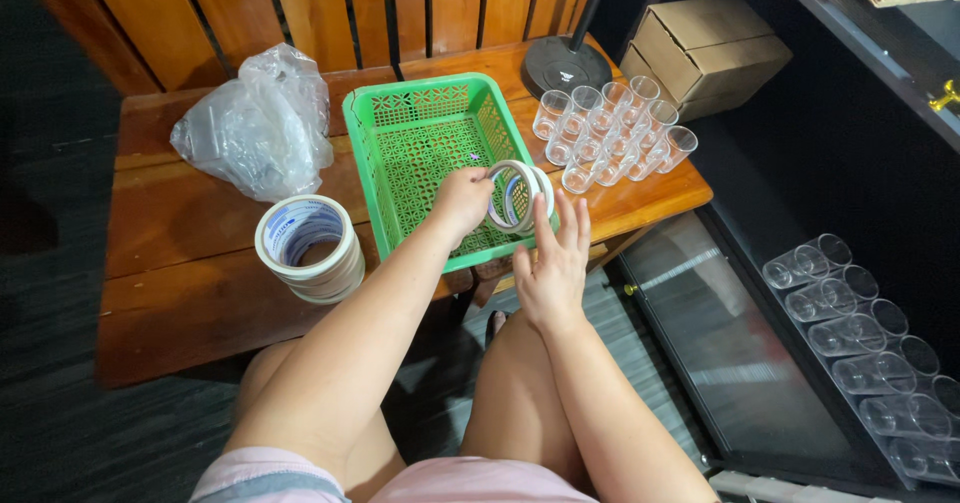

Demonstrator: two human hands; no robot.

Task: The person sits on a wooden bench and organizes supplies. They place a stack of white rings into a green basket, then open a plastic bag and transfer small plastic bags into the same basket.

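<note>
At the front edge of the wooden table [190,293], seen from the head camera, both hands work over the near right corner of a green perforated basket [425,153]. The left hand [462,201] pinches a small roll of clear tape [518,197] by its rim, fingers curled around the ring and holding it upright just above the basket's front wall. The right hand [552,263] has its fingers spread and mostly straight, their tips pressed against the roll's outer face; whether a loose tape end sits under them is hard to say, since the film is clear and small in view.

To the left, near the table's front edge, stands a stack of wider white tape rolls [308,248], and behind it, toward the back left corner, lies a crumpled clear plastic bag [255,123]. About 15 small clear cups [610,133] crowd the right edge, close behind the hands. More cups [860,353] lie in rows on the dark shelf [760,363] at lower right.

The likeliest mishap is an elbow or wrist swing sending the nearest cups off the right edge. The roll could also slip from such a light pinch and drop between the knees.
</note>
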